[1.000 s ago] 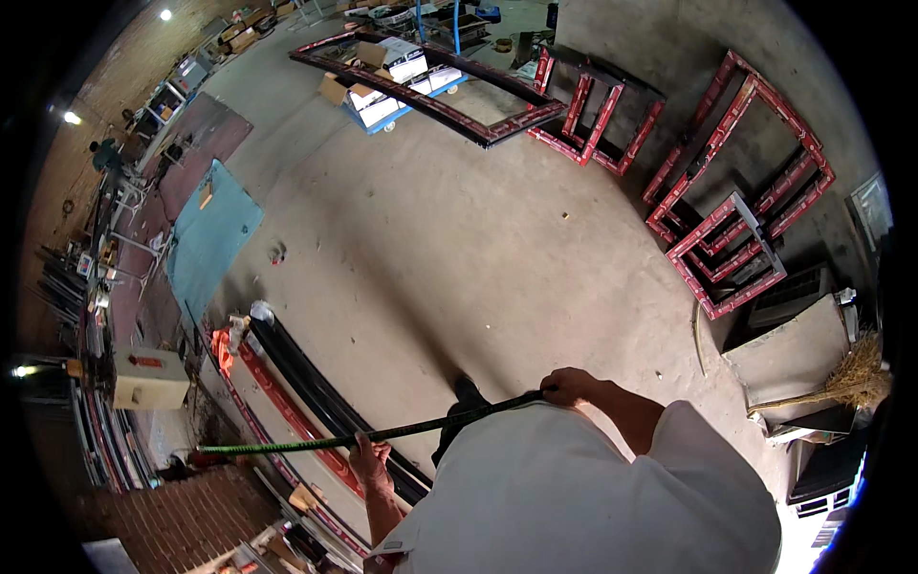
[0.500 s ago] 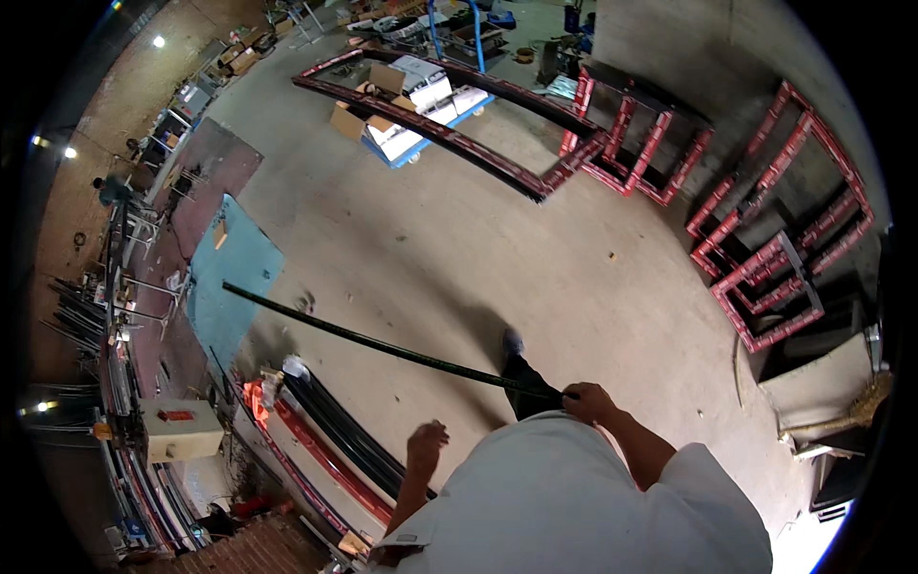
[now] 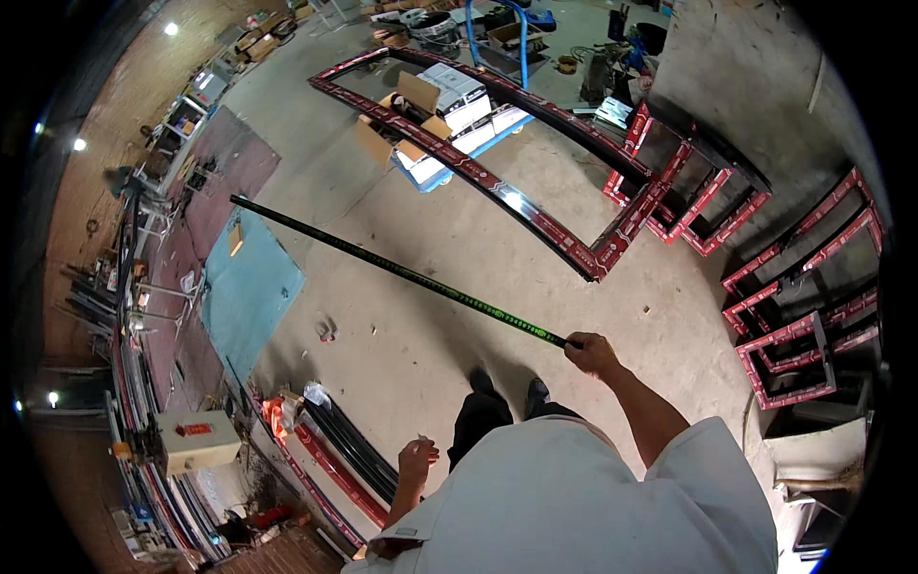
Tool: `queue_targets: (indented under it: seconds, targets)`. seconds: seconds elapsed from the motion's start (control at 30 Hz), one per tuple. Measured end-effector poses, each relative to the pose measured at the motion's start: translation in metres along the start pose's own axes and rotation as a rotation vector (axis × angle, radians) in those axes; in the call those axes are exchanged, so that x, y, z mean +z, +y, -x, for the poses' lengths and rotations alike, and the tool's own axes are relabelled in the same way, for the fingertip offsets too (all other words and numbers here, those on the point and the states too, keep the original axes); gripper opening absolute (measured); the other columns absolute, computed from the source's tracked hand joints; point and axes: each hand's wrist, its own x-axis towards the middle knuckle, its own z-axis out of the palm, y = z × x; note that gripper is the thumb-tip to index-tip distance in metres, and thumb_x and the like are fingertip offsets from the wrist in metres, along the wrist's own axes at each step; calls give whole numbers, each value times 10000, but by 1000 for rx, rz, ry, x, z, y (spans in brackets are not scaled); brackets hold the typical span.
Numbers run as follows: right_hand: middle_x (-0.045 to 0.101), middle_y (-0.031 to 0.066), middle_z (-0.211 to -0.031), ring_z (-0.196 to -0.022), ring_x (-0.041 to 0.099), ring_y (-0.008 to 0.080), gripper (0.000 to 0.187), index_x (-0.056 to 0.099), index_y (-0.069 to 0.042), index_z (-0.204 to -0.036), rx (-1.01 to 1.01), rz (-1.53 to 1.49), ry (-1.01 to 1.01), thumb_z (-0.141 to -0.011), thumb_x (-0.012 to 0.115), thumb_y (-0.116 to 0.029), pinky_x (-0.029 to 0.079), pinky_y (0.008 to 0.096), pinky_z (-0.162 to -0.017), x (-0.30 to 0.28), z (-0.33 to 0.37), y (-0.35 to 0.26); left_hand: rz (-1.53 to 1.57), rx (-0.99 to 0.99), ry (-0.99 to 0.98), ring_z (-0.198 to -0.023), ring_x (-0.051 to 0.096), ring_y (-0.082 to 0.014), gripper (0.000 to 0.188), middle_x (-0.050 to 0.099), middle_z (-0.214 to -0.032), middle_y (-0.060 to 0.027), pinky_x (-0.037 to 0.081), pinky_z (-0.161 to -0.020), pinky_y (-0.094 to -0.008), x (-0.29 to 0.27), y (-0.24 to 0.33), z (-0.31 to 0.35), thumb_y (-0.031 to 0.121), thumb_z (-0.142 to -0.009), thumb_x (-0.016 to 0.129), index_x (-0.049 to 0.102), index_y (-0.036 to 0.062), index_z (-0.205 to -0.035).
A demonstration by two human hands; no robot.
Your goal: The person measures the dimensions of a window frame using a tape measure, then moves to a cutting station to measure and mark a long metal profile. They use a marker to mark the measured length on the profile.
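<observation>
My right hand is closed on the near end of a tape measure, whose long dark blade carries green markings. The blade runs almost straight out to the far left, above the floor. Its far tip lies across the view of the blue-green sheet's upper edge. Lower and to the left, my left hand hangs apart from the tape, fingers curled. A small pale bit shows at its fingertips, too small to name.
A large red-and-black frame rests over a blue trolley with boxes. Smaller frames lean by the right wall. Dark and red profiles lie at lower left, near a beige box. A blue-green sheet lies on the floor.
My right hand has risen a little, and the tape's blade has swung up and away, now straighter. My view has shifted; both my feet now show. The left hand stays low and curled.
</observation>
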Motion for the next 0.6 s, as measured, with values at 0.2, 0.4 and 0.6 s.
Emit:
queue_targets:
  seconds: [0.2, 0.4, 0.6]
  targets:
    - [704, 117, -804, -729, 663, 219, 298, 750, -78, -1026, 53, 8, 73, -895, 634, -319, 525, 385, -694, 0, -52, -20, -224, 104, -208, -736, 684, -202, 348, 709, -836, -110, 551, -685, -327, 7, 61, -110, 315, -999, 585, 669, -22, -1006]
    - [718, 97, -829, -750, 676, 232, 278, 762, -134, -1027, 374, -14, 84, -885, 634, -336, 532, 401, -705, 7, -76, -38, -1067, 722, -427, -725, 688, -249, 185, 701, -823, -99, 567, -679, -360, -18, 167, -228, 156, -965, 569, 665, 4, -1007]
    - [749, 138, -1011, -941, 712, 323, 317, 763, -164, -1067, 404, -13, 267, -886, 610, -375, 559, 454, -836, 24, -124, -69, -371, 723, -367, -879, 648, -133, 117, 688, -927, -54, 524, -810, -269, -6, 418, -297, 22, -993, 567, 663, 7, -1058]
